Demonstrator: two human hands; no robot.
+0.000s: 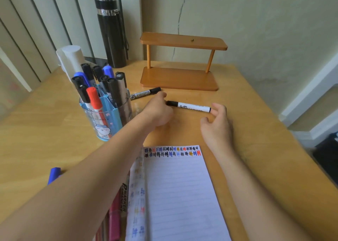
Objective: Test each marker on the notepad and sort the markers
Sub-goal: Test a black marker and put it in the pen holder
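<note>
A white marker with a black cap [190, 106] lies crosswise on the wooden desk beyond the notepad. My left hand [158, 110] pinches its capped left end. My right hand [217, 123] is open, fingertips touching the marker's right end. The lined notepad [181, 195] lies near me, with two rows of coloured test marks along its top edge. A silver marker with a black cap [145, 93] lies just behind my left hand. A clear-and-blue cup [105, 116] at the left holds several black, blue and red markers.
A two-tier wooden shelf [181, 61] stands at the back of the desk, a black flask [110, 30] to its left. More markers lie under my left forearm: a blue one [54, 174] and red ones [115, 217]. The desk's right edge drops off.
</note>
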